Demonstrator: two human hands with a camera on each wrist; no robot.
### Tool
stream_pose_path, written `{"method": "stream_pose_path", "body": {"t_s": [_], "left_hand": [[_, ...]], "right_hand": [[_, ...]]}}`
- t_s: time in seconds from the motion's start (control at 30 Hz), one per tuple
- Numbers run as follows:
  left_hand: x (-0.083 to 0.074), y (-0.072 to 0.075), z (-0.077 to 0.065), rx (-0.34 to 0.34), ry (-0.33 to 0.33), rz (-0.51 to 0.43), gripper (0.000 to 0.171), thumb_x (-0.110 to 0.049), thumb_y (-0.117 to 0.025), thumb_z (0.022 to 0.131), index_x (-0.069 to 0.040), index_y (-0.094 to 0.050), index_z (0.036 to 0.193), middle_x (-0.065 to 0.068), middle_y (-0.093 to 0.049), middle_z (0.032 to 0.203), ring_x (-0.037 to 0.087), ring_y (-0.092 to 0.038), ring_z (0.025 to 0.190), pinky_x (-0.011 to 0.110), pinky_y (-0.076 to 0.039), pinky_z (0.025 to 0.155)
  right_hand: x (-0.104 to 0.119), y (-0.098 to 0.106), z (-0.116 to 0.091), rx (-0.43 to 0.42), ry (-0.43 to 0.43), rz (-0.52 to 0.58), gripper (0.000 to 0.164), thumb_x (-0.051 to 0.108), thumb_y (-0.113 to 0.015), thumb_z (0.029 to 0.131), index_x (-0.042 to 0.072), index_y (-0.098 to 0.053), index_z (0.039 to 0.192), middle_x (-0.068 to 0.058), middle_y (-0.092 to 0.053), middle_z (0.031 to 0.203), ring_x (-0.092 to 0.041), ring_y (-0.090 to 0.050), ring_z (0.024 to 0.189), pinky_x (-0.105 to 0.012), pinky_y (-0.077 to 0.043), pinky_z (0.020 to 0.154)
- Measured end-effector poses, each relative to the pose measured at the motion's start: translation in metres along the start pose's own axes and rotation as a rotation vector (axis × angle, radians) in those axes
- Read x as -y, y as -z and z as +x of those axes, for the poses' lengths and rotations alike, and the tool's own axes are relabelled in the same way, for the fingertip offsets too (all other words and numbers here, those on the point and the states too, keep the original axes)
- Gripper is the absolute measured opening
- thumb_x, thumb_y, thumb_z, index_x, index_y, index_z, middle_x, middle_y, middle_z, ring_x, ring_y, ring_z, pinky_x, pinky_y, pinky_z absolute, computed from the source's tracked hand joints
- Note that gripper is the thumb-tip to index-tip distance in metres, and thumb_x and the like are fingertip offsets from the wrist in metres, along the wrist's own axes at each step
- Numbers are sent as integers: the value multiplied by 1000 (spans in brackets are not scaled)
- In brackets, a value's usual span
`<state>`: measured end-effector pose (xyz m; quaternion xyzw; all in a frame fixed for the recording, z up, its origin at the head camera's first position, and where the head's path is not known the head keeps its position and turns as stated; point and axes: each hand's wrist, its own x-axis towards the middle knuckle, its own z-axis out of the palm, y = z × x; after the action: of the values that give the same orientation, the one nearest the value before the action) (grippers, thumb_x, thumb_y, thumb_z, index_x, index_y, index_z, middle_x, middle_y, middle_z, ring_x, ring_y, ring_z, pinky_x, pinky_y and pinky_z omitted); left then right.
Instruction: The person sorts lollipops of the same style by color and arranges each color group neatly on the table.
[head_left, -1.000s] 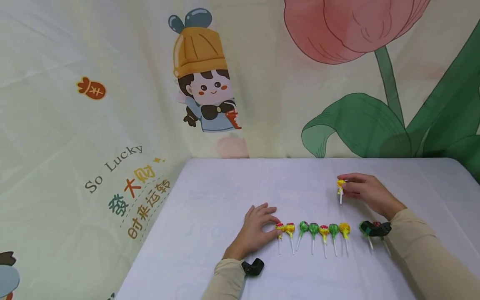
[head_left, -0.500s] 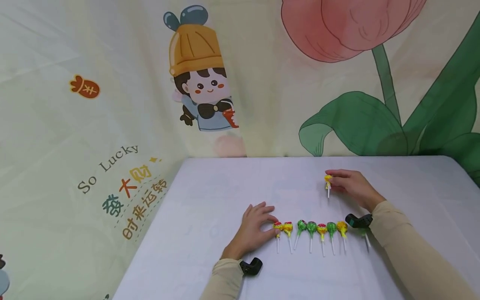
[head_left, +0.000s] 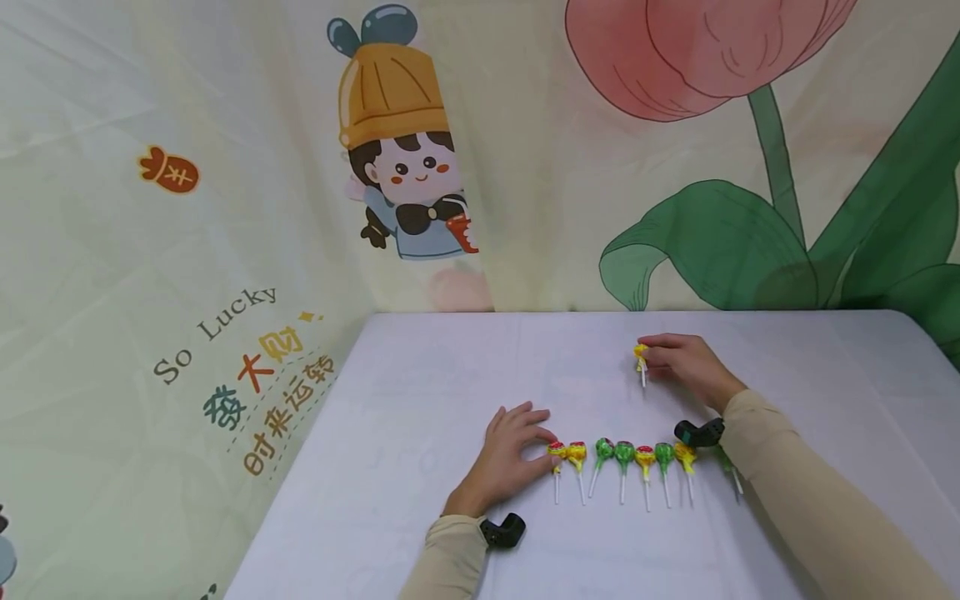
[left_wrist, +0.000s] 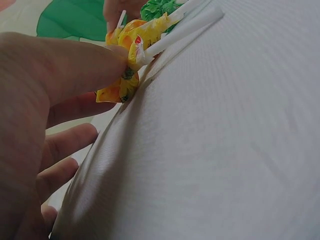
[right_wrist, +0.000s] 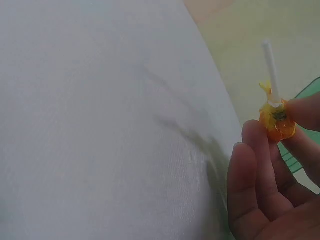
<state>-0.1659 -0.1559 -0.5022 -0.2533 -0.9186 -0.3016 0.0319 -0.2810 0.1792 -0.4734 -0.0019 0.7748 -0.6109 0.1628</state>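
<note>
Past the row of round, crinkly lollipops (head_left: 644, 456), a yellow lollipop (right_wrist: 277, 121) is pinched by fingers (right_wrist: 305, 111) of the right hand (head_left: 688, 362); the row's left-end lollipop (left_wrist: 120, 92) is pinched by the left hand (head_left: 510, 457).

My right sleeve (head_left: 810, 479), cut off by the bottom edge, hides part of a green lollipop (head_left: 728, 467); my left thumb (left_wrist: 87, 62) covers part of a yellow lollipop (left_wrist: 112, 93).

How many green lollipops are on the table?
4 green lollipops: two side by side, one between two yellow ones, and one partly hidden by the right sleeve. More may hide there.
</note>
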Motion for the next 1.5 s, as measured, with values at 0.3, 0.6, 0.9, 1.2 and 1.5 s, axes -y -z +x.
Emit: {"method": "stream_pose_path", "body": {"t_s": [0.3, 0.6, 0.9, 1.2, 1.5], "left_hand": [[2, -3, 0, -6, -11, 15, 21, -34, -75, 88, -21, -75, 105, -1, -57, 141, 24, -33, 144, 57, -11, 117], [2, -1, 1, 6, -5, 26, 22, -35, -74, 89, -21, -75, 106, 0, -56, 142, 25, -33, 145, 58, -11, 117], [1, 0, 2, -5, -10, 24, 21, -34, -75, 89, -20, -75, 105, 1, -57, 141, 26, -34, 144, 59, -11, 117], [-1, 0, 1, 17, 15, 20, 21, -35, -75, 89, -21, -75, 104, -1, -56, 141, 24, -33, 145, 57, -10, 118], [3, -2, 2, 12, 15, 29, 20, -36, -75, 89, -22, -75, 103, -2, -56, 141, 23, -33, 145, 57, -11, 118]], "right_hand": [[1, -8, 10, -7, -9, -3, 46, 29, -60, 102, 5, -55, 140, -18, -53, 137, -29, -58, 105, -27, -54, 85], [5, -11, 18, 9, -11, -43, 43, 25, -62, 101, 2, -57, 137, -18, -57, 131, -28, -59, 106, -30, -53, 90], [12, -17, 22, 66, 5, -163, 39, 22, -62, 100, 0, -60, 132, -18, -60, 126, -28, -60, 102, -31, -53, 89], [8, -24, 33, 63, 5, -211, 39, 23, -63, 100, 1, -61, 132, -17, -61, 125, -27, -61, 100, -30, -54, 87], [9, -28, 41, 53, 1, -225, 37, 22, -64, 99, 3, -62, 130, -16, -63, 123, -26, -62, 99, -32, -54, 87]]}}
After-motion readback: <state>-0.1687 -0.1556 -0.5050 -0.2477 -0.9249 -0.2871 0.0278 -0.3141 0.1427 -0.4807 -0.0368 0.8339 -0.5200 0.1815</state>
